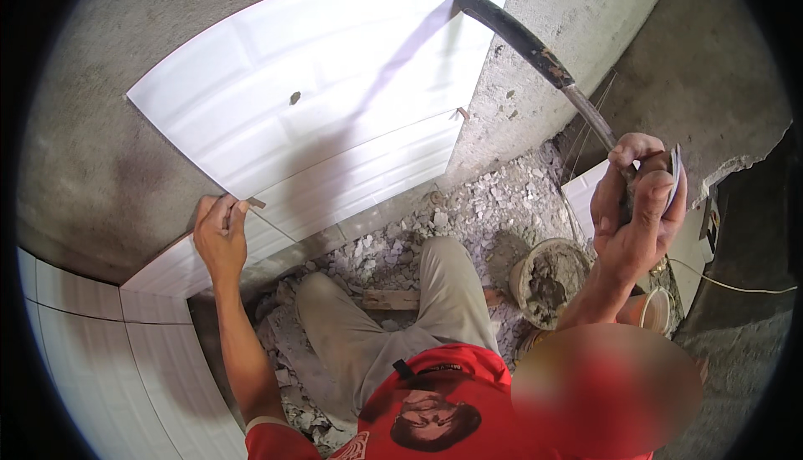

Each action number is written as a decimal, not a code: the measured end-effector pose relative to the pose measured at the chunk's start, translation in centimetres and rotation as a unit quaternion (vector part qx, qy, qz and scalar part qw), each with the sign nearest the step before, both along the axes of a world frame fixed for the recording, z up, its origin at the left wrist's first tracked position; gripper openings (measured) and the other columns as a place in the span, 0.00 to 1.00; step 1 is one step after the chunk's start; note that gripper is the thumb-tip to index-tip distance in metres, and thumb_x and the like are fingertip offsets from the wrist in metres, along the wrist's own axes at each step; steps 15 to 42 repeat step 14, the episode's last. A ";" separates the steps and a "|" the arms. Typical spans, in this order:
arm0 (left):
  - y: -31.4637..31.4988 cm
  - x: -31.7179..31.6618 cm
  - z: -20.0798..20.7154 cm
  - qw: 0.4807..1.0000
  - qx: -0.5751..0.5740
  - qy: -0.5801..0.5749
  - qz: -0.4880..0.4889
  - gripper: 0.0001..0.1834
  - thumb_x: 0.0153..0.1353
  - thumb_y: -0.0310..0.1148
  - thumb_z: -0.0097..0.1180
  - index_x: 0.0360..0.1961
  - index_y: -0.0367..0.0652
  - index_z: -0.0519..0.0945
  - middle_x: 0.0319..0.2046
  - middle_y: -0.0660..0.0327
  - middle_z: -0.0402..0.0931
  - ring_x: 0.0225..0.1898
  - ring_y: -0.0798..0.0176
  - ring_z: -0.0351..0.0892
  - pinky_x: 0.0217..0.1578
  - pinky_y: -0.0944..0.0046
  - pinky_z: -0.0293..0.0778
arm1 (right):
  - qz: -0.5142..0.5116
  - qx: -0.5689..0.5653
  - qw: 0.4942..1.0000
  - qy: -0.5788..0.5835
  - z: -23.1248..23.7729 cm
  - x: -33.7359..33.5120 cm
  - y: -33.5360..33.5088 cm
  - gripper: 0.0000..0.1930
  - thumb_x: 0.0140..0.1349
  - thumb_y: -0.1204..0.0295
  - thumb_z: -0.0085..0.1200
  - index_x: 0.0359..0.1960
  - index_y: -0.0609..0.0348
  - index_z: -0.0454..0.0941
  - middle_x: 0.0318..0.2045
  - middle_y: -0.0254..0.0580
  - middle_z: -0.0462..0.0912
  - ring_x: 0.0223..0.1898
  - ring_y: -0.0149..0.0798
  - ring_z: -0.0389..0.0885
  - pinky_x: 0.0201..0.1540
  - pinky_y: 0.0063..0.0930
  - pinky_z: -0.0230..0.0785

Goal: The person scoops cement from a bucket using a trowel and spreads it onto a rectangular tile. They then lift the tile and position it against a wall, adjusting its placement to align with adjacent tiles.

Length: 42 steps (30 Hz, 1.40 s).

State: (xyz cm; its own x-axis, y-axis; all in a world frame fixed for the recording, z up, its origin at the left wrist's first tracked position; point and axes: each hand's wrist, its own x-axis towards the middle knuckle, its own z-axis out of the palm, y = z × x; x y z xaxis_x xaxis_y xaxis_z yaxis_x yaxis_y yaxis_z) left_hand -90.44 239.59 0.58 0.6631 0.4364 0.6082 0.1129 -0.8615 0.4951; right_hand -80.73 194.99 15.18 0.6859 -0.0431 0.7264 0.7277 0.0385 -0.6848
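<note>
My right hand (631, 201) is raised at the right, its fingers wrapped around the metal end of a hammer (523, 42). The hammer's head is mostly hidden in the hand, and its black rubber grip points away, its tip over the upper right of a large white tile panel (309, 67) with a brick-like relief. At the panel's lower left corner, my left hand (222, 234) pinches a small brown wedge (257, 203) by the joint. A similar small wedge (462, 114) sticks out of the joint at the right edge. Below the joint runs a lower tile row (351, 201).
Rubble (468, 184) covers the floor along the wall, around my knees. A bucket of mortar (535, 280) stands right of my legs, with another small container (648, 309) beside it. White tiles (125, 360) cover the left wall. A thin cable (736, 288) lies at the right.
</note>
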 end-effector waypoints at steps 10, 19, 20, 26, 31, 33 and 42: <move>0.3 -0.1 -0.1 0.999 0.031 0.008 0.007 0.09 0.63 0.30 0.66 0.42 0.38 0.88 0.30 0.58 0.75 0.30 0.61 0.75 0.34 0.59 0.69 | -0.029 0.018 0.999 -0.001 -1.0 -0.4 0.3 0.32 0.71 0.43 0.59 0.44 0.69 0.75 0.37 0.42 0.82 0.18 0.18 0.65 0.18 0.15 0.52; 0.3 0.0 -0.3 0.999 -0.028 0.015 0.008 0.10 0.62 0.29 0.68 0.43 0.37 0.88 0.33 0.58 0.78 0.32 0.59 0.77 0.35 0.59 0.71 | -0.023 0.014 1.000 0.015 -1.4 -0.1 -0.3 0.35 0.68 0.40 0.60 0.43 0.69 0.75 0.39 0.46 0.82 0.17 0.23 0.68 0.17 0.20 0.58; 0.3 0.0 -0.3 0.999 -0.028 0.015 0.008 0.10 0.62 0.29 0.68 0.43 0.37 0.88 0.33 0.58 0.78 0.32 0.59 0.77 0.35 0.59 0.71 | -0.023 0.014 1.000 0.015 -1.4 -0.1 -0.3 0.35 0.68 0.40 0.60 0.43 0.69 0.75 0.39 0.46 0.82 0.17 0.23 0.68 0.17 0.20 0.58; 0.3 0.0 -0.3 0.999 -0.028 0.015 0.008 0.10 0.62 0.29 0.68 0.43 0.37 0.88 0.33 0.58 0.78 0.32 0.59 0.77 0.35 0.59 0.71 | -0.023 0.014 1.000 0.015 -1.4 -0.1 -0.3 0.35 0.68 0.40 0.60 0.43 0.69 0.75 0.39 0.46 0.82 0.17 0.23 0.68 0.17 0.20 0.58; 0.3 0.0 -0.3 0.999 -0.028 0.015 0.008 0.10 0.62 0.29 0.68 0.43 0.37 0.88 0.33 0.58 0.78 0.32 0.59 0.77 0.35 0.59 0.71 | -0.023 0.014 1.000 0.015 -1.4 -0.1 -0.3 0.35 0.68 0.40 0.60 0.43 0.69 0.75 0.39 0.46 0.82 0.17 0.23 0.68 0.17 0.20 0.58; 0.3 0.0 -0.3 0.999 -0.028 0.015 0.008 0.10 0.62 0.29 0.68 0.43 0.37 0.88 0.33 0.58 0.78 0.32 0.59 0.77 0.35 0.59 0.71 | -0.023 0.014 1.000 0.015 -1.4 -0.1 -0.3 0.35 0.68 0.40 0.60 0.43 0.69 0.75 0.39 0.46 0.82 0.17 0.23 0.68 0.17 0.20 0.58; 0.3 0.0 -0.3 0.999 -0.028 0.015 0.008 0.10 0.62 0.29 0.68 0.43 0.37 0.88 0.33 0.58 0.78 0.32 0.59 0.77 0.35 0.59 0.71 | -0.023 0.014 1.000 0.015 -1.4 -0.1 -0.3 0.35 0.68 0.40 0.60 0.43 0.69 0.75 0.39 0.46 0.82 0.17 0.23 0.68 0.17 0.20 0.58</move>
